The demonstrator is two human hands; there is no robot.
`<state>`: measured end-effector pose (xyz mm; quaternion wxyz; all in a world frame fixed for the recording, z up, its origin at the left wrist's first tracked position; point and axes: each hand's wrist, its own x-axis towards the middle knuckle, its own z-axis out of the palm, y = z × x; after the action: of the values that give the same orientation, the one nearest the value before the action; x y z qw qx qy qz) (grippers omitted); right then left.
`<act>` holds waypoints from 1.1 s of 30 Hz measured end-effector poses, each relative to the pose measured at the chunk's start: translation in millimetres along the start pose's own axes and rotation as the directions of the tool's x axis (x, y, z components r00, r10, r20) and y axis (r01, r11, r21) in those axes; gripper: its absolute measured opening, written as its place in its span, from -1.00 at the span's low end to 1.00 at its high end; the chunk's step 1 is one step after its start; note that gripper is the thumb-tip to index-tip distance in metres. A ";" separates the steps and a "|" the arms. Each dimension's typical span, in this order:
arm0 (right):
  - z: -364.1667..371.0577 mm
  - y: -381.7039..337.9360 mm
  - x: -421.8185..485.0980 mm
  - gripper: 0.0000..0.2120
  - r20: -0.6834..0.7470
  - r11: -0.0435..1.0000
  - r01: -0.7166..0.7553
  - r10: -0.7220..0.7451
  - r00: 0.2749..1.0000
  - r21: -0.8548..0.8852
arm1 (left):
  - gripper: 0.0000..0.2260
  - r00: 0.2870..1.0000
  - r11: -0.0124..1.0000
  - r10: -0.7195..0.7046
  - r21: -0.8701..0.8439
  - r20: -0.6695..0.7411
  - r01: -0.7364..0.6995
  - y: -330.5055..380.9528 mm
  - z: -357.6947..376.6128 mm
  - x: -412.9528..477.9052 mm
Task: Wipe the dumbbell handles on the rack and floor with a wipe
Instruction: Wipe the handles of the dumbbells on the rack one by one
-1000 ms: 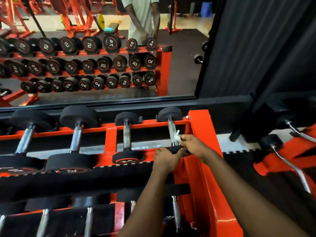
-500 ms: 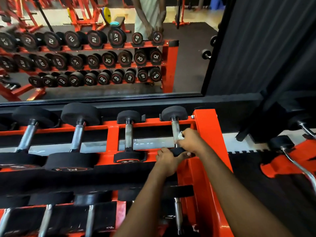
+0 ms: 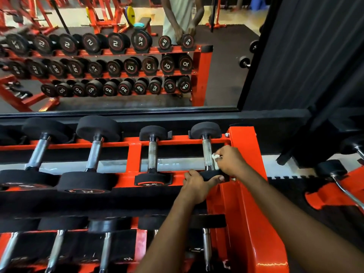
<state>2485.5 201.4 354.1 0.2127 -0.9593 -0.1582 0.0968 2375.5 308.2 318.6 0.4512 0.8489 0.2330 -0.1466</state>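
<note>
This is a gym. An orange steel rack (image 3: 242, 146) holds rows of black-headed dumbbells (image 3: 152, 154) with knurled metal handles, and the wall mirror (image 3: 222, 75) behind it reflects three tiers of them, numbered on their ends. The mirror also shows a yellow plate (image 3: 130, 14), a bench (image 3: 144, 20) and orange frames (image 3: 98, 14); black interlocking mats (image 3: 291, 186) cover the floor.

The right hand (image 3: 230, 161) slid the wipe (image 3: 215, 156) up the handle (image 3: 206, 152).
</note>
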 end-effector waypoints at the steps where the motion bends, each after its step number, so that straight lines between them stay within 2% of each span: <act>1: -5.6 -1.7 4.7 -0.76 -0.034 0.999 0.050 -0.050 0.998 0.013 | 0.03 1.000 1.000 0.000 -0.010 -0.004 0.000 0.4 0.7 -0.8; 3: -12.6 -6.0 17.9 -0.67 -0.151 0.963 0.241 -0.223 0.963 0.120 | 0.04 1.000 1.000 -0.001 -0.019 -0.007 0.001 1.8 2.1 -2.5; 5: -10.7 -6.3 31.1 -0.58 -0.149 0.866 0.482 -0.463 0.874 0.136 | 0.07 1.000 1.000 -0.008 -0.024 -0.011 0.008 2.1 2.5 -3.3; 6: -8.4 -3.5 35.6 -0.56 -0.057 0.812 0.578 -0.576 0.816 0.078 | 0.07 1.000 1.000 -0.010 -0.027 -0.015 0.010 1.7 2.8 -3.8; 8: -3.6 4.5 35.0 -0.58 0.244 0.665 0.740 -0.704 0.667 -0.100 | 0.05 1.000 0.999 -0.012 -0.036 -0.020 0.011 0.7 3.7 -4.0; 10: -8.8 9.5 34.1 -0.59 0.469 0.531 0.827 -0.693 0.548 -0.182 | 0.05 1.000 0.999 -0.008 -0.042 -0.008 0.007 0.5 3.6 -3.4; 11: -15.0 8.5 38.9 -0.59 0.513 0.510 0.842 -0.683 0.520 -0.173 | 0.04 1.000 0.999 -0.003 -0.041 -0.008 0.003 0.4 3.8 -2.9; 13: -29.8 1.0 53.3 -0.60 0.438 0.533 0.826 -0.708 0.554 -0.183 | 0.03 1.000 0.999 -0.003 -0.042 -0.017 0.002 0.3 3.9 -3.5; 15: -36.1 -2.8 63.1 -0.61 0.326 0.563 0.767 -0.695 0.640 -0.307 | 0.05 1.000 0.999 -0.010 -0.039 -0.021 0.009 -0.1 3.3 -2.8; 16: -33.7 -5.1 59.8 -0.61 0.359 0.540 0.765 -0.677 0.643 -0.351 | 0.05 1.000 0.999 -0.014 -0.037 -0.016 0.013 -0.3 3.1 -3.1; 18: -21.7 -7.5 41.5 -0.66 0.564 0.439 0.835 -0.617 0.549 -0.333 | 0.01 1.000 1.000 -0.005 -0.029 -0.009 0.005 0.0 2.5 -2.9; 19: -18.6 -8.6 34.1 -0.67 0.655 0.409 0.867 -0.577 0.487 -0.284 | 0.00 1.000 1.000 -0.003 -0.028 -0.010 0.003 0.5 2.1 -2.5; 20: -20.0 -11.1 34.2 -0.66 0.689 0.413 0.877 -0.563 0.457 -0.245 | -0.01 1.000 1.000 -0.006 -0.026 -0.010 0.006 1.0 1.8 -2.7; 21: -22.9 -12.8 42.7 -0.64 0.672 0.443 0.862 -0.564 0.480 -0.245 | 0.00 1.000 1.000 -0.011 -0.023 -0.009 0.011 0.9 2.4 -3.0; 23: -29.9 -15.6 61.7 -0.69 0.514 0.498 0.803 -0.619 0.594 -0.327 | 0.05 1.000 1.000 -0.017 -0.009 -0.010 0.017 1.7 2.5 -3.3; 24: -29.9 -18.0 64.9 -0.72 0.462 0.488 0.783 -0.632 0.622 -0.386 | 0.06 1.000 1.000 -0.021 -0.003 -0.006 0.021 1.3 2.2 -3.3; 25: -29.4 -22.9 59.0 -0.74 0.474 0.441 0.784 -0.627 0.618 -0.437 | 0.07 1.000 1.000 -0.024 -0.002 0.000 0.024 0.9 2.1 -3.3; 27: -20.6 -28.5 37.6 -0.73 0.644 0.312 0.836 -0.534 0.547 -0.452 | 0.04 1.000 1.000 -0.018 -0.001 0.005 0.018 0.1 0.6 -2.8; 28: -19.0 -27.8 32.3 -0.71 0.713 0.306 0.868 -0.496 0.495 -0.390 | 0.01 1.000 1.000 -0.016 0.000 0.002 0.016 0.5 0.4 -2.7; 29: -18.9 -26.8 34.0 -0.68 0.721 0.342 0.874 -0.499 0.481 -0.346 | 0.00 1.000 1.000 -0.017 -0.001 -0.002 0.017 0.6 0.5 -2.5; 31: -19.4 -21.7 53.2 -0.64 0.596 0.437 0.818 -0.563 0.572 -0.373 | 0.01 1.000 1.000 -0.025 -0.001 -0.005 0.025 1.3 1.3 -3.1; 33: -16.9 -18.0 62.9 -0.68 0.452 0.469 0.756 -0.609 0.651 -0.457 | 0.04 1.000 1.000 -0.031 0.003 0.004 0.031 1.2 0.9 -3.1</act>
<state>2543.6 232.2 369.6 -0.1077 -0.8091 -0.5752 0.0547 2373.4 306.1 320.3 0.4483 0.8455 0.2448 -0.1557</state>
